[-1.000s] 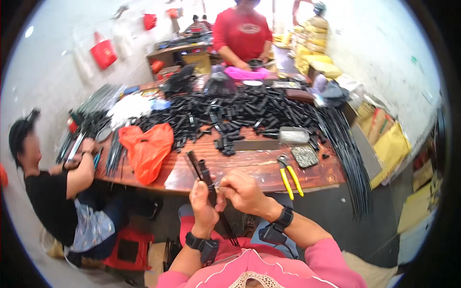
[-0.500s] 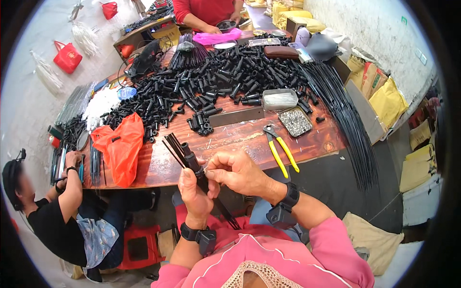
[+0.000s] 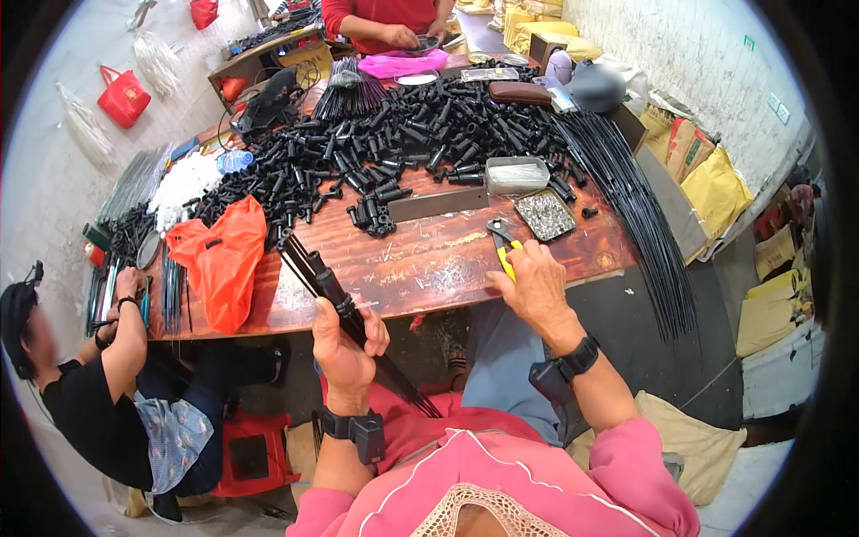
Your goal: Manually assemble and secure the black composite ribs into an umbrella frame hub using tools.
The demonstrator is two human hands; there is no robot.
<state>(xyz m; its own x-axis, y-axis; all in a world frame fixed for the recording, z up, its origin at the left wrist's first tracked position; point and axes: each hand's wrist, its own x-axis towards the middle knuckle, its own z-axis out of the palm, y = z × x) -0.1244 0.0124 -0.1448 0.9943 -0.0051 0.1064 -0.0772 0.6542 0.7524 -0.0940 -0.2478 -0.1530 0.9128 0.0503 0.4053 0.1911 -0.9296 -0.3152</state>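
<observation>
Left hand (image 3: pixel 347 360) clasps black rods (image 3: pixel 400 380); curled right hand (image 3: pixel 540 291) covers yellow pliers (image 3: pixel 506 259), hold unclear.

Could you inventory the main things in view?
Table: one, brownish red, centre
Loose tubes: heap, black, across table
Plastic bag: one, orange, table's left
Tray: one, silvery bits inside, table's right
Pliers: one, yellow and black, beside tray
Long rods: many, black, table's right edge
Left co-worker: one, in black, table's left
Far co-worker: one, in red, beyond table
Held bundle: one, black, lower centre
Left hand: one, bare, around bundle
Right hand: one, bare, over pliers
</observation>
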